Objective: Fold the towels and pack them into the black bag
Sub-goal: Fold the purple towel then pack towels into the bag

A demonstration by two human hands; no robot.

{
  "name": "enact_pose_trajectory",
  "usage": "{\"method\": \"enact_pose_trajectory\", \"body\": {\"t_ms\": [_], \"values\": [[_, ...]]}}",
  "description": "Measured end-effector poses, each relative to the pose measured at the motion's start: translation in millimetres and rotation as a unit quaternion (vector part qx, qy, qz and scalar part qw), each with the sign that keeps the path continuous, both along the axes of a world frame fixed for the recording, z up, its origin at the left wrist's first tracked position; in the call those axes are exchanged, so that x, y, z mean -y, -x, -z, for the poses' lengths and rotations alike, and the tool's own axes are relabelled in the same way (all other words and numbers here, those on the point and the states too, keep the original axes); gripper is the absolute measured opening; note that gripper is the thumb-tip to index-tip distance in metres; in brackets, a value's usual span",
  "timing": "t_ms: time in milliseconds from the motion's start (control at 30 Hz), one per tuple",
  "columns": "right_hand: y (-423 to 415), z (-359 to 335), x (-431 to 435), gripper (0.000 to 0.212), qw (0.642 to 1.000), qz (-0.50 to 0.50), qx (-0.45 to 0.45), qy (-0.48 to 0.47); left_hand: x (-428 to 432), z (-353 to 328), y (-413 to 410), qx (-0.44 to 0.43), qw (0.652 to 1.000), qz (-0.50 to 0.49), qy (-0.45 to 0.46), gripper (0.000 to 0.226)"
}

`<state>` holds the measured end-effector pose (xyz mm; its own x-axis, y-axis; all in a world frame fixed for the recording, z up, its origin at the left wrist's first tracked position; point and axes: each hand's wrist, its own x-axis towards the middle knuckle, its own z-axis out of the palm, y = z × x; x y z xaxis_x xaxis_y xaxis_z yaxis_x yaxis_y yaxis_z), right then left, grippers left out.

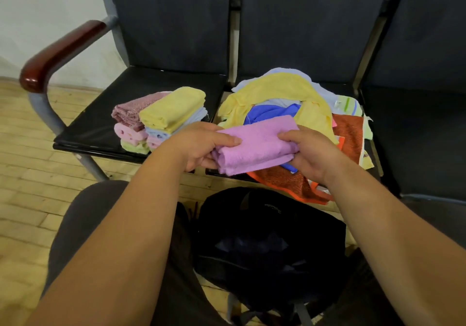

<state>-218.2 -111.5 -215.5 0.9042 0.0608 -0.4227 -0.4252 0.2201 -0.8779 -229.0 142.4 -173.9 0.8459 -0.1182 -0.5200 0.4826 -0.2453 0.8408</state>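
Note:
A folded lilac towel (pixel 254 144) is held between both hands above the front edge of the middle seat. My left hand (pixel 199 146) grips its left end, and my right hand (pixel 310 154) grips its right end. Behind it lies a loose heap of unfolded towels (pixel 285 96), yellow, blue, pale blue and orange. On the left seat stands a stack of folded towels (pixel 161 116), yellow on top, with maroon, pink and green ones beside and under it. The black bag (pixel 267 247) sits on the floor between my knees, its top open.
A row of dark padded seats (pixel 174 23) faces me, with a red-brown armrest (pixel 60 51) at the far left. The right seat (pixel 418 129) holds nothing. The floor (pixel 27 182) is pale wood. My dark trouser legs frame the bag.

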Motion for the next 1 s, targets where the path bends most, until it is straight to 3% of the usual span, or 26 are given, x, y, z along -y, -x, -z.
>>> {"method": "enact_pose_trajectory", "body": {"t_ms": [167,367,500,633,700,833,1000], "values": [[-22.6,-8.7,-26.7,0.029,1.000,-0.029,0.002,0.007,-13.0,-23.5,-8.4,0.034,0.998,-0.044,-0.015,0.042],[-90.6,-27.7,-85.5,0.026,0.998,-0.029,0.023,0.059,-50.7,-56.3,-39.7,0.095,0.985,-0.094,-0.112,0.038],[-138.5,-37.4,-132.0,0.050,0.995,-0.021,0.052,0.083,-87.1,-52.9,-62.6,0.130,0.972,-0.181,-0.074,0.032],[-178.8,-40.6,-173.6,0.028,0.986,-0.066,0.085,0.125,-118.3,-41.6,-79.1,0.147,0.944,-0.290,-0.060,0.024],[-197.8,-41.8,-200.5,0.034,0.978,-0.097,0.097,0.156,-138.2,-38.5,-89.9,0.132,0.927,-0.348,-0.048,0.036],[-220.9,-48.5,-235.5,0.027,0.937,-0.164,0.165,0.259,-166.3,-32.5,-99.7,0.119,0.903,-0.405,-0.077,0.094],[-245.2,-43.4,-275.7,0.029,0.882,-0.238,0.203,0.352,-198.3,-15.4,-111.1,0.077,0.896,-0.413,-0.141,0.096]]}}
